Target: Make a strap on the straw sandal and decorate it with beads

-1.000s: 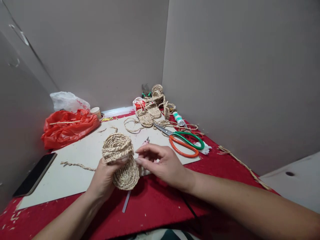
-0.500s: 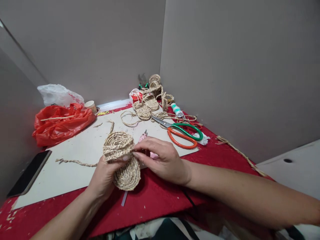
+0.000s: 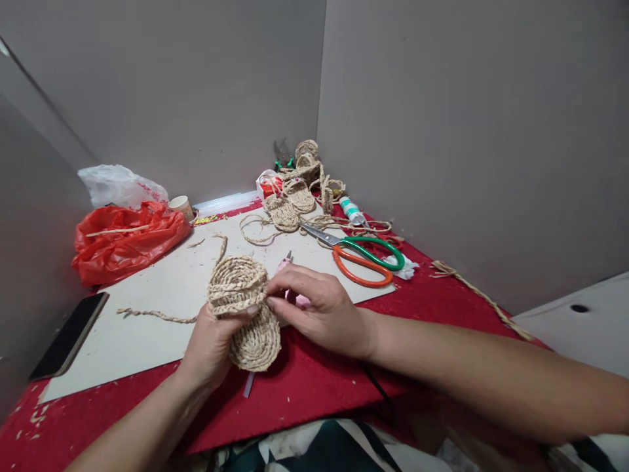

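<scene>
Head view: your left hand [image 3: 209, 344] is wrapped around a woven straw slipper [image 3: 238, 298], with the thumb pressed on it just below the strap. The slipper is held up above the near side of the table [image 3: 295, 400], in front of you. Your right hand [image 3: 322, 311] has its thumb and first finger close together at the slipper's right edge, by the end of the strap. You cannot tell from here if they pinch it. Two braided tails stick out, one to the far side and one to the left, over the white board [image 3: 142, 347]. Just past your right hand, a pointed tool [image 3: 287, 257] pokes out. Big scissors [image 3: 338, 240] with one green and one orange handle lie farther to the right. More small woven slippers [image 3: 282, 213] sit at the far side. A phone [image 3: 69, 334] lies at the left.
</scene>
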Demonstrator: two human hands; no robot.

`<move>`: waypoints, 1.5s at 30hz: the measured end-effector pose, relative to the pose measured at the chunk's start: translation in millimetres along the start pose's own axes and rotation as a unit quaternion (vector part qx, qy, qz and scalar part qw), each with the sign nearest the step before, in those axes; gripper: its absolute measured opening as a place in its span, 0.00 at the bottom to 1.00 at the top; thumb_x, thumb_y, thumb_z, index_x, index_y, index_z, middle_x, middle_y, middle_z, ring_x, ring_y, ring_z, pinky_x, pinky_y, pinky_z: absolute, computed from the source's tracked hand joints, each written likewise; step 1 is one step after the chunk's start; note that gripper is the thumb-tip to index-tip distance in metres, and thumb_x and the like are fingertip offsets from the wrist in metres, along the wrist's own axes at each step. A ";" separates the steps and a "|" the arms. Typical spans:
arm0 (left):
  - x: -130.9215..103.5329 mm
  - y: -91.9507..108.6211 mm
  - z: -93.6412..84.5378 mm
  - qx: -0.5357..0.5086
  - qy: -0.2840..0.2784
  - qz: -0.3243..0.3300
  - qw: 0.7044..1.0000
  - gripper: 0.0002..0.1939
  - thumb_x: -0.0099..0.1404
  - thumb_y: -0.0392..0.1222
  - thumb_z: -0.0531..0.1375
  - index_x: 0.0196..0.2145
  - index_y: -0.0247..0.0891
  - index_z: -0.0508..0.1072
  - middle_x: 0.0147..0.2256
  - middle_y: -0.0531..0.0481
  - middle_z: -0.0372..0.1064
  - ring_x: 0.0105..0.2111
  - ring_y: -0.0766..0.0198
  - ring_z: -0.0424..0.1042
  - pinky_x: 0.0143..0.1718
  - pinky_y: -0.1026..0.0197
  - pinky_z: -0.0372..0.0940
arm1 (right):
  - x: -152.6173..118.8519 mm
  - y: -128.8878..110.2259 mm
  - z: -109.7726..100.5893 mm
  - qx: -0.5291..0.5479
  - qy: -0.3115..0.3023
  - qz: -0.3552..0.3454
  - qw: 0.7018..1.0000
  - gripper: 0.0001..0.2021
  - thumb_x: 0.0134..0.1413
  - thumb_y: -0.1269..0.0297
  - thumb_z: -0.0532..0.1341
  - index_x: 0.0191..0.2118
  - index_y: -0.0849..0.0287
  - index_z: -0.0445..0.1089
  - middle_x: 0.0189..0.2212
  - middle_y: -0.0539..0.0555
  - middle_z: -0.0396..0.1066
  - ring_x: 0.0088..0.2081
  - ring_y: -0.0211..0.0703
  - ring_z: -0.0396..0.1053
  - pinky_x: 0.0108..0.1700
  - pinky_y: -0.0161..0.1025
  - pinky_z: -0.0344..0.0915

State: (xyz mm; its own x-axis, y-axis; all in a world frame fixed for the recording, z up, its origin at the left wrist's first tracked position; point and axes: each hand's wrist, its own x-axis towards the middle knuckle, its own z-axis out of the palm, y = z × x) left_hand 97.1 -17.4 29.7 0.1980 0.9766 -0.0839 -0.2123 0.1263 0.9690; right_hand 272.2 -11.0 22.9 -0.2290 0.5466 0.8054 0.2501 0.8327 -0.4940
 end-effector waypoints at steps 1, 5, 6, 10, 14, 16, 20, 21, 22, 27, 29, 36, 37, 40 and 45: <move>-0.1 -0.8 -0.3 -0.006 -0.001 -0.001 1.000 0.17 0.50 0.33 0.67 0.41 0.34 0.77 0.43 0.45 0.77 0.41 0.55 0.75 0.45 0.56 0.68 | -0.4 0.3 0.5 0.004 0.005 -0.004 1.000 0.05 0.57 0.75 0.57 0.36 0.60 0.68 0.28 0.52 0.68 0.28 0.35 0.64 0.33 0.35 0.65; -0.2 -2.6 -1.2 -0.028 0.002 -0.002 1.000 0.20 0.50 0.30 0.66 0.42 0.36 0.77 0.43 0.47 0.77 0.41 0.56 0.75 0.44 0.59 0.68 | -1.7 1.1 2.3 0.022 0.018 -0.023 0.999 0.06 0.57 0.76 0.58 0.37 0.60 0.68 0.28 0.52 0.69 0.30 0.36 0.66 0.34 0.35 0.65; -0.3 -2.6 -1.3 -0.031 0.006 -0.005 0.999 0.20 0.49 0.30 0.66 0.43 0.36 0.77 0.43 0.47 0.77 0.41 0.56 0.75 0.44 0.59 0.68 | -1.9 1.0 2.6 0.026 0.020 -0.027 0.999 0.06 0.57 0.76 0.58 0.38 0.60 0.69 0.28 0.53 0.69 0.30 0.36 0.66 0.35 0.35 0.66; -1.5 -0.9 -0.9 -0.042 0.023 -0.023 0.999 0.23 0.46 0.31 0.68 0.43 0.36 0.76 0.40 0.47 0.78 0.38 0.55 0.76 0.43 0.57 0.69 | -3.2 1.2 3.8 0.036 0.027 -0.042 0.998 0.06 0.58 0.74 0.59 0.39 0.59 0.69 0.30 0.53 0.72 0.33 0.37 0.69 0.37 0.35 0.68; -3.6 0.2 -0.5 -0.048 0.032 -0.037 0.998 0.25 0.44 0.33 0.69 0.43 0.36 0.76 0.37 0.47 0.78 0.37 0.55 0.76 0.42 0.57 0.69 | -5.4 3.1 5.4 0.035 0.030 -0.063 0.997 0.07 0.58 0.75 0.59 0.40 0.58 0.69 0.31 0.54 0.73 0.34 0.38 0.71 0.39 0.35 0.70; -4.7 0.5 -0.1 -0.049 0.033 -0.035 0.998 0.25 0.44 0.32 0.69 0.43 0.36 0.77 0.36 0.48 0.78 0.37 0.54 0.76 0.41 0.57 0.69 | -6.0 3.3 5.9 0.039 0.029 -0.067 0.997 0.07 0.57 0.75 0.59 0.40 0.58 0.69 0.31 0.55 0.73 0.34 0.38 0.71 0.39 0.35 0.70; -6.4 1.7 1.1 -0.050 0.018 -0.019 0.998 0.24 0.44 0.32 0.68 0.42 0.36 0.77 0.37 0.48 0.78 0.38 0.54 0.76 0.42 0.57 0.69 | -5.9 -0.2 6.5 0.049 0.036 -0.066 0.996 0.07 0.57 0.76 0.59 0.40 0.59 0.69 0.30 0.55 0.73 0.33 0.38 0.71 0.37 0.34 0.70; -6.7 2.1 1.5 -0.049 0.011 -0.018 0.999 0.23 0.45 0.32 0.68 0.42 0.36 0.77 0.37 0.48 0.78 0.38 0.54 0.76 0.42 0.57 0.69 | -5.9 -1.2 6.8 0.057 0.040 -0.064 0.996 0.07 0.57 0.76 0.59 0.39 0.59 0.69 0.30 0.54 0.72 0.33 0.37 0.71 0.37 0.34 0.70; -7.0 2.3 1.8 -0.048 0.005 -0.017 0.999 0.22 0.45 0.33 0.68 0.42 0.36 0.77 0.37 0.47 0.78 0.38 0.54 0.76 0.42 0.57 0.69 | -6.0 -2.1 7.3 0.065 0.045 -0.059 0.995 0.07 0.57 0.76 0.60 0.39 0.59 0.70 0.30 0.54 0.72 0.33 0.37 0.71 0.37 0.34 0.70; -6.1 0.5 -0.6 -0.023 0.004 -0.001 1.000 0.21 0.47 0.35 0.68 0.42 0.37 0.78 0.39 0.47 0.78 0.38 0.54 0.76 0.42 0.57 0.70 | -6.5 -1.6 9.0 0.100 0.058 -0.031 0.993 0.09 0.54 0.78 0.62 0.38 0.59 0.70 0.30 0.53 0.71 0.33 0.36 0.69 0.38 0.34 0.68; -4.2 -0.3 -4.0 0.001 0.001 0.027 1.000 0.21 0.48 0.34 0.68 0.43 0.37 0.78 0.42 0.47 0.77 0.40 0.54 0.75 0.44 0.57 0.69 | -6.8 -0.3 8.6 0.096 0.051 -0.030 0.994 0.09 0.54 0.79 0.61 0.38 0.59 0.69 0.30 0.53 0.70 0.33 0.36 0.68 0.37 0.35 0.68; 0.1 4.7 -15.4 0.104 -0.009 0.109 0.989 0.17 0.53 0.33 0.67 0.43 0.34 0.78 0.42 0.45 0.77 0.44 0.55 0.73 0.48 0.57 0.66 | -10.9 -2.4 3.9 0.143 0.020 0.075 0.987 0.12 0.55 0.74 0.60 0.44 0.58 0.62 0.32 0.51 0.68 0.29 0.33 0.66 0.29 0.30 0.67; -0.1 5.1 -16.1 0.112 -0.007 0.116 0.987 0.17 0.53 0.33 0.67 0.43 0.34 0.78 0.42 0.44 0.77 0.44 0.55 0.72 0.48 0.58 0.66 | -10.0 -3.3 3.3 0.147 0.021 0.108 0.983 0.10 0.56 0.72 0.60 0.43 0.58 0.63 0.31 0.51 0.68 0.29 0.33 0.66 0.30 0.30 0.67; -1.2 5.1 -16.6 0.125 -0.002 0.124 0.984 0.17 0.53 0.32 0.67 0.43 0.34 0.78 0.42 0.44 0.77 0.44 0.55 0.72 0.48 0.58 0.66 | -4.1 -5.5 2.3 0.204 -0.006 0.241 0.949 0.07 0.58 0.63 0.60 0.38 0.61 0.66 0.27 0.50 0.68 0.27 0.33 0.67 0.29 0.30 0.67; -1.7 4.2 -14.7 0.123 -0.010 0.124 0.985 0.16 0.53 0.33 0.67 0.42 0.33 0.78 0.41 0.44 0.77 0.43 0.55 0.72 0.47 0.58 0.66 | 3.6 -5.9 3.2 0.367 -0.050 0.401 0.838 0.17 0.49 0.51 0.66 0.31 0.62 0.69 0.20 0.46 0.68 0.20 0.29 0.66 0.24 0.28 0.66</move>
State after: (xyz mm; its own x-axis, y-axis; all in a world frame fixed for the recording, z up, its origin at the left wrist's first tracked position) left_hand 81.9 -16.0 30.5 0.1879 0.9682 0.1652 -0.0194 -0.1645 0.9862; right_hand 266.9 -13.7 27.6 -0.3509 0.9305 0.1051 -0.2764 0.0043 -0.9610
